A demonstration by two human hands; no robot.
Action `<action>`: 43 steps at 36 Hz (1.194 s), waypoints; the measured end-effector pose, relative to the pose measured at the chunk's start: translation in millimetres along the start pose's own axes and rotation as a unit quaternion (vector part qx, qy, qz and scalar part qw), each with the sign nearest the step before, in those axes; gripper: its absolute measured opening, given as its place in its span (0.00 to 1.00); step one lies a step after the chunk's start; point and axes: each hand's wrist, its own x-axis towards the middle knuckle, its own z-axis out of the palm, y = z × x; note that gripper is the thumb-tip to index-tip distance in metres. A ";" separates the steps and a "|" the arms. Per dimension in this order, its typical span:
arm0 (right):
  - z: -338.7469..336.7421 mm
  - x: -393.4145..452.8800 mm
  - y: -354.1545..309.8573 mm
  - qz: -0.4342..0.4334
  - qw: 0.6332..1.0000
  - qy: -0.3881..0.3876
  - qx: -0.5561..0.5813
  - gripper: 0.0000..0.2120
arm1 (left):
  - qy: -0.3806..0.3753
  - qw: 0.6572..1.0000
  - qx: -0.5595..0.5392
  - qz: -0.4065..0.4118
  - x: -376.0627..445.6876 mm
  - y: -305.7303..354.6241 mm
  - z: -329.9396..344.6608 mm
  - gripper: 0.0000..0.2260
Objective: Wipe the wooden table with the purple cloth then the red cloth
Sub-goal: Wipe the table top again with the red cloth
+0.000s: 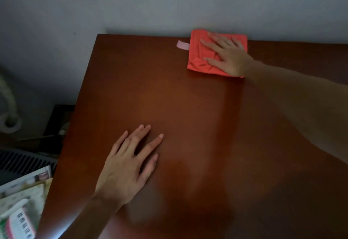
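Observation:
The red cloth lies folded near the far edge of the wooden table, close to the wall. A pale loop tag sticks out of its left side. My right hand lies flat on top of the cloth with fingers spread, pressing it to the table. My left hand rests palm down on the bare wood near the front left, fingers apart, holding nothing. No purple cloth is in view.
The table's left edge drops to a dim floor area with a dark box, a slatted grille and printed packages. A grey wall stands right behind the table's far edge.

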 end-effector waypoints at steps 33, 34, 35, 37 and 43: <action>22.8 -425.5 -133.7 -0.109 0.993 -0.045 -0.014 0.39 | 0.068 0.997 -0.034 -0.003 31.7 126.9 19.0 0.18; 23.2 -424.5 -131.9 -0.116 0.992 -0.045 -0.012 0.38 | 0.072 0.996 -0.040 -0.015 36.3 127.7 21.1 0.18; 23.2 -422.6 -129.7 -0.122 0.991 -0.043 -0.010 0.38 | 0.076 0.996 -0.043 -0.022 40.7 126.8 23.4 0.19; 22.6 -417.3 -124.8 -0.136 0.990 -0.045 -0.005 0.37 | 0.078 0.995 -0.045 -0.030 49.6 121.8 28.0 0.19; 16.0 -349.5 -58.6 -0.171 0.984 -0.050 -0.003 0.35 | 0.082 0.994 -0.046 -0.052 67.2 114.2 36.4 0.20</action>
